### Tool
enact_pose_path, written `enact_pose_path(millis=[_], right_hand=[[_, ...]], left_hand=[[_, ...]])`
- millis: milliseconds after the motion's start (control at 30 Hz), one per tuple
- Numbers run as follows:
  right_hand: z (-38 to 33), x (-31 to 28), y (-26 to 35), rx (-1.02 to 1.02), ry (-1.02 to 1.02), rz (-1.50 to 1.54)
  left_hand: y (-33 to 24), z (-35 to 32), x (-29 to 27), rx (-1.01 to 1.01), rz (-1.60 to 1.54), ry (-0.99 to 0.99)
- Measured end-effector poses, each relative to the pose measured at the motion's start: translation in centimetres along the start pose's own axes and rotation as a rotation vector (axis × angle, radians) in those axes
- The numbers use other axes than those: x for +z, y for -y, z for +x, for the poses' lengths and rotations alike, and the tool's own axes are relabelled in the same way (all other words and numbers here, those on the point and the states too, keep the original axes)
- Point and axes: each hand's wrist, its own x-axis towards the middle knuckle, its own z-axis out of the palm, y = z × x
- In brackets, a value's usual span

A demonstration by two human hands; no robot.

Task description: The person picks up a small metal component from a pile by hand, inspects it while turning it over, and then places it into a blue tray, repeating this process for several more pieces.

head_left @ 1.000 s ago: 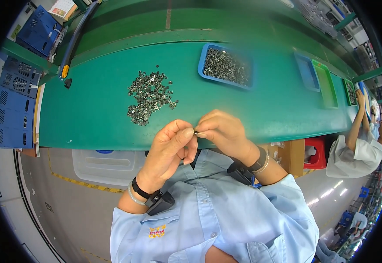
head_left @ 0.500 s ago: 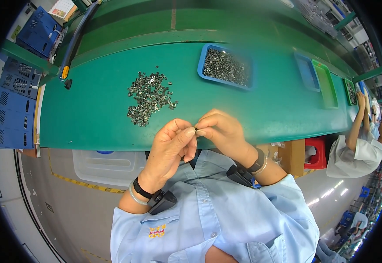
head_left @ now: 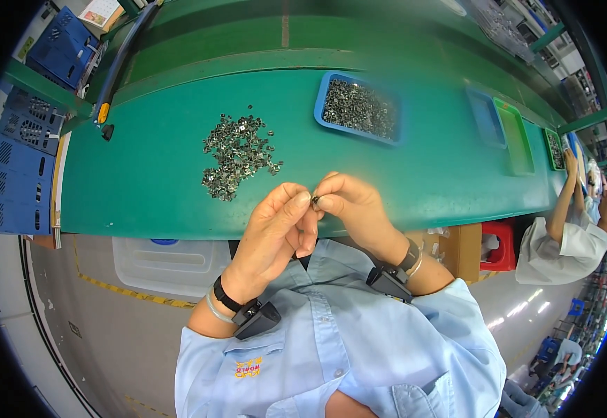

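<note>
Between the fingertips of both hands is a small dark metal part (head_left: pixel 314 200), held just over the near edge of the green table (head_left: pixel 143 188). My left hand (head_left: pixel 279 226) pinches it from the left with thumb and forefinger. From the right, my right hand (head_left: pixel 352 205) grips the same piece in a pinch. Fingertips cover much of it, so its exact shape cannot be made out. Beyond my left hand lies a loose pile of small shiny metal parts (head_left: pixel 237 153). A blue tray (head_left: pixel 319 115) full of similar pieces sits farther back, right of the pile.
A blue tray (head_left: pixel 486 118) and a green tray (head_left: pixel 519 139) lie toward the right end. Past them, a co-worker (head_left: pixel 561 237) reaches to a small green tray (head_left: pixel 554 150). Blue crates (head_left: pixel 18 181) stand at the left; a red stool (head_left: pixel 500 247) and a cardboard box (head_left: pixel 464 251) are below the table.
The small metal part has turned slightly between my fingertips and shows more now. Both hands have shifted only a little; the pile and trays stay as they were.
</note>
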Motion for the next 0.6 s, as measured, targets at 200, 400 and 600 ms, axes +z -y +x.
enact_pose_path(millis=[200, 400, 600], right_hand=[[0.1, 0.2, 0.2, -0.099, -0.036, -0.213], [0.3, -0.2, 0.7, -0.325, -0.055, -0.696], [0.3, -0.1, -0.2, -0.49, -0.121, -0.901]], left_hand=[[-0.1, 0.1, -0.2, -0.023, -0.012, 0.019], [0.1, 0.1, -0.5, -0.033, 0.035, -0.009], [0.9, 0.4, -0.5, 0.08, 0.114, -0.115]])
